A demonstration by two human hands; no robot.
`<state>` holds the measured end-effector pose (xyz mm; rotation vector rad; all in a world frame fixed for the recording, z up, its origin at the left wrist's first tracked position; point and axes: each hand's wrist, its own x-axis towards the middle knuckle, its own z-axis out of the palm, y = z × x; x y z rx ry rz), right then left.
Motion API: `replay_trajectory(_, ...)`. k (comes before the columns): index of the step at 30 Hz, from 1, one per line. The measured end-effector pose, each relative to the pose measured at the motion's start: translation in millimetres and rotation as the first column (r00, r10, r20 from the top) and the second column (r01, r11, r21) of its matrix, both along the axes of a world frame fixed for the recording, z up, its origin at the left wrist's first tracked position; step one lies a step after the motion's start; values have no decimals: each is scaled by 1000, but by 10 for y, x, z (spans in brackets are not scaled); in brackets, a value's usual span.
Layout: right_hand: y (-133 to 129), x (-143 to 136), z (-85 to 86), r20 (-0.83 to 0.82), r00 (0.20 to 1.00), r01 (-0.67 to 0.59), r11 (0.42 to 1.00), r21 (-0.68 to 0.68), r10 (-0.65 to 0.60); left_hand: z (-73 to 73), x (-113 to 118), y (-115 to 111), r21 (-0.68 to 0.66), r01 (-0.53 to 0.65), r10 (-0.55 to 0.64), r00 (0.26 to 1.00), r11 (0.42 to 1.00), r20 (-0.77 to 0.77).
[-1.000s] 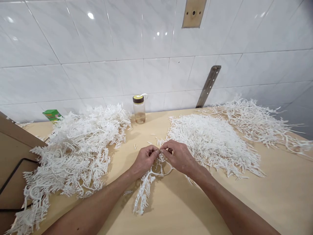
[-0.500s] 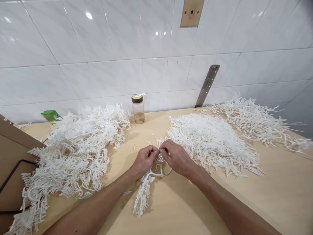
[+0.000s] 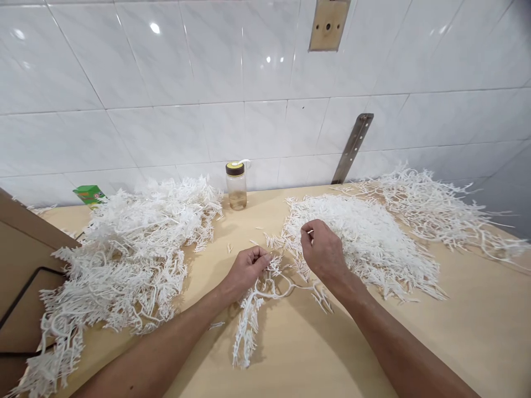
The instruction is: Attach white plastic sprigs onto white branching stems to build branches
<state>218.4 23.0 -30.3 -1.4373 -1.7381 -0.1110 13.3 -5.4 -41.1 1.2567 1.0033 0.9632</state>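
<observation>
My left hand (image 3: 248,269) pinches the upper end of a white branched plastic sprig (image 3: 248,320), whose stems hang and spread down onto the table. My right hand (image 3: 322,249) is closed and raised over the left edge of a heap of small white pieces (image 3: 369,237). Its fingertips are curled together, and whether a small piece is between them I cannot make out. A thin side stem of the sprig reaches toward my right wrist without visibly being held.
To the left lies a big pile of white branched sprigs (image 3: 136,249), with a green box (image 3: 89,193) behind and a brown carton (image 3: 25,276) beside it. A lidded bottle (image 3: 237,188) stands near the tiled wall. Bare white stems (image 3: 440,207) are heaped at the back right.
My right hand has left the sprig and moved right and slightly up, over the heap of small pieces. My left hand still pinches the sprig in about the same place.
</observation>
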Motion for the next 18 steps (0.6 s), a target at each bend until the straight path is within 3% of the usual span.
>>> replay_trajectory(3,-55,-57,43,-11,997,-77,996,35,78,7,1,4,-19,-1,1,1000,1000,28)
replay_trajectory(5,-124,-131,81,-39,971,-236,972,-5,236,13,7,6,-18,-18,18,1000,1000,25)
replay_trajectory(7,-201,-209,112,-71,911,-412,907,-83,407,19,12,11,-12,-50,50,999,999,8)
replay_trajectory(9,-262,-268,122,-82,862,-507,845,-170,500,19,15,21,-4,-75,75,997,997,-8)
replay_trajectory(14,-295,-309,74,-49,877,-470,834,-290,477,-21,5,51,-30,-77,78,997,997,20)
replay_trajectory(18,-284,-311,53,-23,889,-444,851,-281,456,-16,-4,52,-106,-64,70,996,992,60)
